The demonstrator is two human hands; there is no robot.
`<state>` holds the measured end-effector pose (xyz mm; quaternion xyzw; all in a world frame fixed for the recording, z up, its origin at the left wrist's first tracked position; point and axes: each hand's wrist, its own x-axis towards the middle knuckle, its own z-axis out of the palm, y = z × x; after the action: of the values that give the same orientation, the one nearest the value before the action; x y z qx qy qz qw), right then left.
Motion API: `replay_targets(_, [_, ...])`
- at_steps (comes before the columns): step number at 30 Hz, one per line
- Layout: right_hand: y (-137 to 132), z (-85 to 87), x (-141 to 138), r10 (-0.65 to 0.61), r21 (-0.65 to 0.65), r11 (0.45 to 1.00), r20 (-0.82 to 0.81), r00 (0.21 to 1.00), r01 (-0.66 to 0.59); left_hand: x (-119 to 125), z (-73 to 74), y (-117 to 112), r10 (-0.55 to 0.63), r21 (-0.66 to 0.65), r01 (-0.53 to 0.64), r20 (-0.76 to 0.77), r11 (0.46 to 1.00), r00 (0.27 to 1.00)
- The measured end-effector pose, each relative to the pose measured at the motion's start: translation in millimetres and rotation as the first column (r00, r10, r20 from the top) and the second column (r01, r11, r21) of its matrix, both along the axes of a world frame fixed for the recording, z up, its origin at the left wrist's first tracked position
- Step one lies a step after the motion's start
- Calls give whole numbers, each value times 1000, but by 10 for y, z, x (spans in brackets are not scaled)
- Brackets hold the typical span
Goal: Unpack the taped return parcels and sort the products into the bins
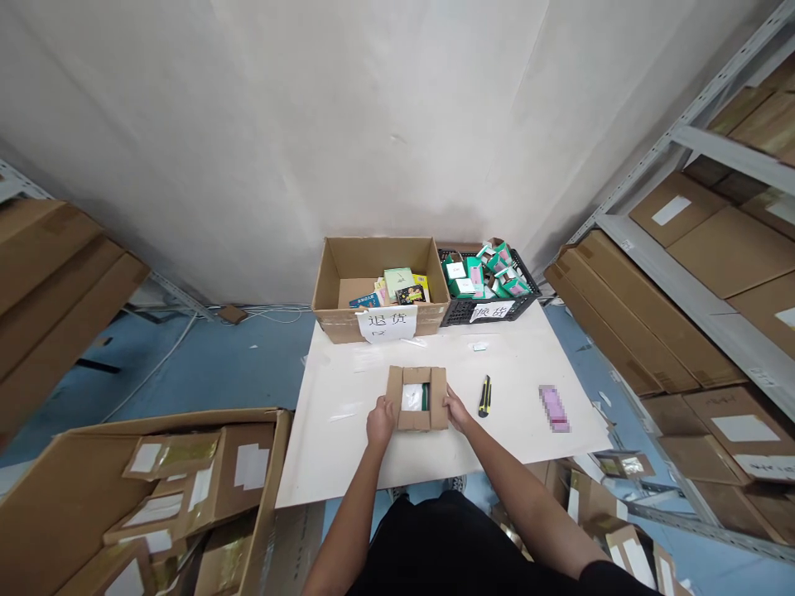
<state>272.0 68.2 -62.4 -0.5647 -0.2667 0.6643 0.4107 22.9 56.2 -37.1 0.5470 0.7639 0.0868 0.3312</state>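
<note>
In front of me on the white table [335,381], a small cardboard box [414,422] has its flaps partly folded in, framing a square gap. Through the gap I see white and green contents [411,396], too small to name. My left hand [380,422] grips the box at its left side, thumb near the flap. On the opposite side my right hand [457,410] is closed on the box's right edge, some fingers hidden. A yellow and black utility knife [485,396] lies to the right of that hand.
Behind stand an open carton [339,325] of small books and packs and a black crate [458,312] of green and white boxes. A blurred pink item [554,409] lies at the right. A large parcel-filled carton [282,447] stands left; shelving [658,240] rises right.
</note>
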Motion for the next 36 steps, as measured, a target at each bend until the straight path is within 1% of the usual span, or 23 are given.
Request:
replay_targets(1, [-6, -27, -21, 2, 16, 1000, 53, 999, -3, -7, -14, -5, -26, 5, 26, 14, 1000, 1000])
replay_targets(3, [-5, -69, -85, -9, 42, 999, 244, 970, -2, 15, -53, -22, -52, 64, 52, 0, 997, 999])
replay_targets(5, [-3, -90, -142, -38, 55, 998, 443, 896, 15, 69, -102, -38, -107, 174, 114, -52, 978, 993])
replay_targets(6, [-7, -91, -156, -46, 74, 997, 548, 835, 7, 100, -127, -44, -172, 222, 184, -71, 958, 982])
replay_targets(8, [-25, -72, -149, -64, 137, 989, 746, 662, -58, 159, -171, -54, -345, 268, 354, -80, 896, 935])
replay_targets(9, [-35, -51, -132, -67, 167, 978, 824, 563, -128, 184, -188, -60, -423, 278, 425, -70, 861, 903])
replay_targets(10, [-43, -22, -112, -59, 185, 957, 881, 470, -226, 208, -198, -68, -483, 289, 478, -59, 830, 874])
replay_targets(11, [-45, 13, -92, -38, 182, 922, 920, 389, -341, 230, -203, -76, -523, 298, 512, -50, 806, 851])
replay_targets(12, [-40, 53, -77, -5, 159, 874, 947, 320, -459, 250, -201, -84, -543, 303, 528, -40, 794, 839])
replay_targets(13, [-25, 96, -71, 33, 124, 819, 965, 261, -560, 268, -193, -91, -547, 299, 527, -23, 795, 837])
replay_targets(14, [0, 139, -75, 70, 82, 767, 975, 210, -636, 284, -181, -95, -535, 288, 511, 5, 810, 845])
replay_targets(15, [34, 179, -89, 106, 36, 730, 981, 164, -683, 296, -165, -96, -510, 270, 482, 42, 833, 859])
replay_targets(16, [77, 214, -111, 142, -15, 711, 982, 122, -703, 303, -148, -94, -477, 253, 444, 82, 859, 875])
replay_targets(18, [173, 263, -167, 224, -127, 706, 973, 49, -697, 298, -117, -89, -414, 224, 376, 160, 899, 896])
replay_targets(19, [217, 275, -195, 268, -182, 706, 963, 20, -684, 285, -109, -91, -401, 213, 360, 194, 908, 895])
replay_targets(21, [273, 270, -236, 340, -265, 702, 940, -16, -661, 239, -113, -111, -414, 194, 373, 249, 907, 876])
replay_targets(23, [271, 236, -254, 373, -299, 697, 928, -27, -652, 180, -148, -158, -442, 182, 405, 284, 896, 851])
replay_targets(26, [195, 171, -276, 361, -301, 698, 931, -43, -650, 103, -236, -251, -473, 183, 436, 312, 881, 824])
replay_targets(29, [176, 161, -341, 326, -278, 723, 944, -43, -632, 80, -307, -319, -463, 194, 420, 337, 886, 820])
replay_targets(31, [264, 203, -406, 298, -257, 749, 954, -37, -611, 94, -326, -340, -444, 203, 396, 340, 896, 829])
replay_targets(33, [436, 269, -466, 300, -261, 766, 953, -33, -587, 117, -326, -348, -436, 213, 385, 319, 898, 841])
replay_targets(34, [541, 304, -488, 326, -282, 766, 945, -29, -577, 128, -322, -350, -436, 219, 384, 300, 897, 848])
replay_targets(36, [750, 363, -515, 422, -357, 745, 906, -16, -563, 143, -311, -349, -442, 235, 388, 262, 891, 858])
